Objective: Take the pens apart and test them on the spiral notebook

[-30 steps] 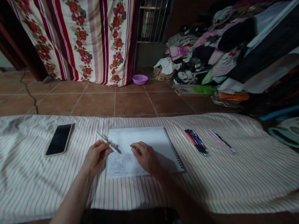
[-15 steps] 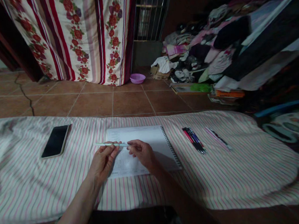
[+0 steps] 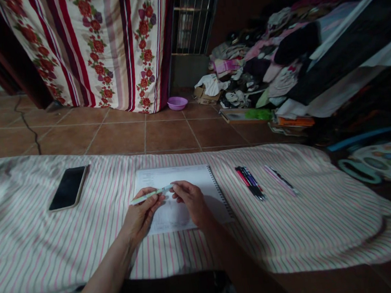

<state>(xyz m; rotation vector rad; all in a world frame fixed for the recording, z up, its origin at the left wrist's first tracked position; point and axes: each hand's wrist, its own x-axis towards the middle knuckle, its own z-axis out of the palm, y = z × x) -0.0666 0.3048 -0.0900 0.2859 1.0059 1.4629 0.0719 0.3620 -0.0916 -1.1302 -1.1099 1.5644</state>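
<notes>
A pale green pen [image 3: 147,196] is held between my two hands, slanting up to the right. My left hand [image 3: 142,212] pinches it around the middle, and the fingers of my right hand [image 3: 189,199] close on its right end. Beneath the hands lies a spiral notebook [image 3: 198,176], its wire binding along the right side and faint print on the page. To the right of it rest a bunch of several pens [image 3: 250,183] and, farther over, a pink and a black pen [image 3: 281,179] side by side.
A dark-screened phone [image 3: 68,188] lies on the striped cloth [image 3: 97,239] at the left. Beyond the cloth's far edge are floor tiles, a purple basin [image 3: 177,103] and a flowered curtain [image 3: 114,57]. Clothes [image 3: 260,66] are heaped at the far right.
The pen has tilted, its right end now higher than its left. Both hands still grip it. The whole view has shifted slightly.
</notes>
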